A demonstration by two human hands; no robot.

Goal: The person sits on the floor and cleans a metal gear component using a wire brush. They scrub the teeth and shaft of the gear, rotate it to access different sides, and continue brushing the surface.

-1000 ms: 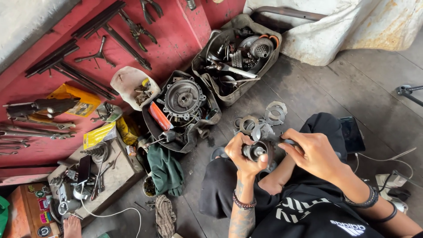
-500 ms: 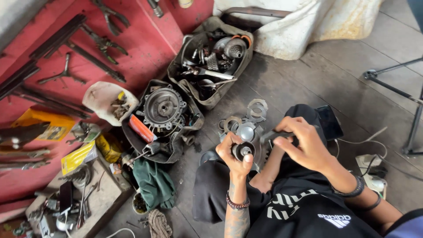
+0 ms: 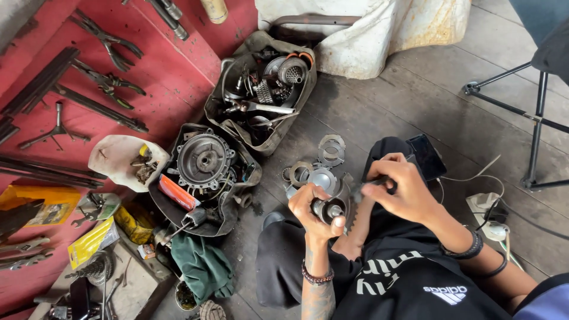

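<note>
Head view: grimy plank floor, red tool wall

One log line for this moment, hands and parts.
left hand: grips round metal part | right hand: holds dark tool | metal rings on floor

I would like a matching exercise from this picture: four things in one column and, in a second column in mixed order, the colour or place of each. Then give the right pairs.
Things:
1. cloth
2. round engine cover
3. phone
4. small metal cylinder part

Descriptions:
A. held in the left hand
B. dark screen, on the floor beyond the right hand
C. green, crumpled on the floor
D. grey, lying in an open dark bag

Pairs: 1-C, 2-D, 3-B, 4-A
</note>
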